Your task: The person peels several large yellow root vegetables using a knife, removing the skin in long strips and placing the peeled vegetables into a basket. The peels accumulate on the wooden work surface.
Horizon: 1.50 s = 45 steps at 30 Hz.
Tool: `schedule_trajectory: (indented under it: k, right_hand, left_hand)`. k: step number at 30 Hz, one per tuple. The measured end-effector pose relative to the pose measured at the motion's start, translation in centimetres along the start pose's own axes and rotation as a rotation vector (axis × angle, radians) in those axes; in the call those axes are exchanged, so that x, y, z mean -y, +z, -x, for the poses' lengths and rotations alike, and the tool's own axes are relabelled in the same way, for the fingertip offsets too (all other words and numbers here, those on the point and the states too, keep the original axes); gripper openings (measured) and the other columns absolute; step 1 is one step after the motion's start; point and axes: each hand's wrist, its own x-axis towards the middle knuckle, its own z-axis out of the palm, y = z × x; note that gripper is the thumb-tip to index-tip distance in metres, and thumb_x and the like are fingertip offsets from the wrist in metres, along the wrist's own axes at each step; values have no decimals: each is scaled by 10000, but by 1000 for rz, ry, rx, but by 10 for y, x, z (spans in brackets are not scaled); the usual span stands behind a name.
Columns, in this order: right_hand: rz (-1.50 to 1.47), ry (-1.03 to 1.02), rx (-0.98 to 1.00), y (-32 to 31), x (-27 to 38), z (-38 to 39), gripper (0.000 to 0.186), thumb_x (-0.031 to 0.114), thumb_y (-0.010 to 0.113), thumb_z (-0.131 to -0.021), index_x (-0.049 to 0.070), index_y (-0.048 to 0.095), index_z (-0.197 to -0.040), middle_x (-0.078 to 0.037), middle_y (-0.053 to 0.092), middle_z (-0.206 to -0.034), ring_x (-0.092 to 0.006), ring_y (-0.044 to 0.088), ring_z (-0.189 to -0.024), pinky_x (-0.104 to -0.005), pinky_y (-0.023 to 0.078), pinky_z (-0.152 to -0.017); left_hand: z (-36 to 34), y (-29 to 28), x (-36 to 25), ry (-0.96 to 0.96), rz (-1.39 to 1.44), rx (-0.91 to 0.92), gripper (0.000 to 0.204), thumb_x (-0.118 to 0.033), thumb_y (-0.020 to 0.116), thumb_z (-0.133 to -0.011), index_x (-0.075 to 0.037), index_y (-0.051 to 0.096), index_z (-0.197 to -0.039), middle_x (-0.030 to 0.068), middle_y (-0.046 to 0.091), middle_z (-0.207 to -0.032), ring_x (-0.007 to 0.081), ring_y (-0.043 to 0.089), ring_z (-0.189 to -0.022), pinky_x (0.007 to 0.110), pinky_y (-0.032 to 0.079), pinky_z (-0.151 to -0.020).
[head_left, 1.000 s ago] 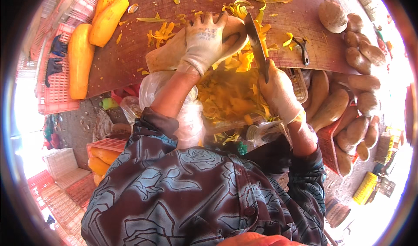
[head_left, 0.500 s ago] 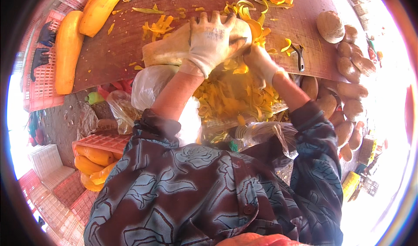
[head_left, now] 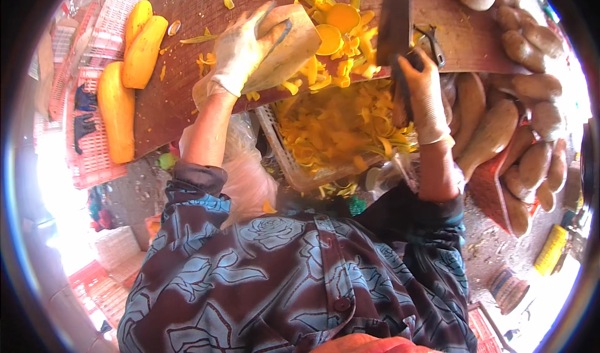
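Observation:
My left hand (head_left: 247, 48), in a pale glove, grips a butternut squash (head_left: 290, 37) that lies slanted over the table's near edge. Its cut end points to the far right. Two round orange squash slices, a larger slice (head_left: 342, 17) and a smaller slice (head_left: 329, 39), lie just beyond that end among curled peels. In my right hand (head_left: 422, 90), also gloved, is the handle of a cleaver (head_left: 395, 25), its dark broad blade raised upright and apart from the squash. A black peeler (head_left: 432, 45) rests on the table right beside the blade.
Below the table edge stands a crate (head_left: 281, 150) heaped with orange peels (head_left: 337, 128). Peeled yellow squashes (head_left: 117, 112) lie at the table's left end. Unpeeled squashes (head_left: 490, 134) are piled at the right, some in a red crate (head_left: 490, 190). A plastic bag (head_left: 240, 178) hangs near my left forearm.
My right hand has moved from the squash's right end to the right and now shows a cleaver. The squash has tilted, its right end away from me, with my left hand still on it.

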Motion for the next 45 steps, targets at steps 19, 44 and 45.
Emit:
schedule_trajectory:
  k: [19, 44, 45]
  right_hand:
    - [202, 34, 505, -24, -1, 76, 501, 97, 681, -897, 16, 546, -1372, -251, 681, -925, -469, 668, -918, -492, 535, -781]
    - [100, 122, 522, -39, 13, 30, 465, 39, 659, -883, 7, 635, -1346, -152, 714, -955, -231, 713, -840, -355, 567, -791]
    - [44, 205, 506, -37, 16, 29, 440, 45, 658, -886, -9, 646, -1323, -161, 720, -891, -242, 721, -790, -366, 573, -759]
  left_hand:
    - [44, -12, -43, 204, -41, -49, 716, -467, 716, -923, -86, 555, -1507, 194, 605, -1435, 453, 581, -1244, 507, 478, -1053]
    - [47, -13, -43, 141, 31, -32, 842, -563, 747, -857, -67, 555, -1510, 269, 571, -1441, 474, 578, -1276, 511, 483, -1063]
    - [47, -13, -42, 145, 17, -32, 843, -563, 750, -855, -68, 556, -1510, 269, 571, -1441, 475, 578, -1275, 511, 483, -1064]
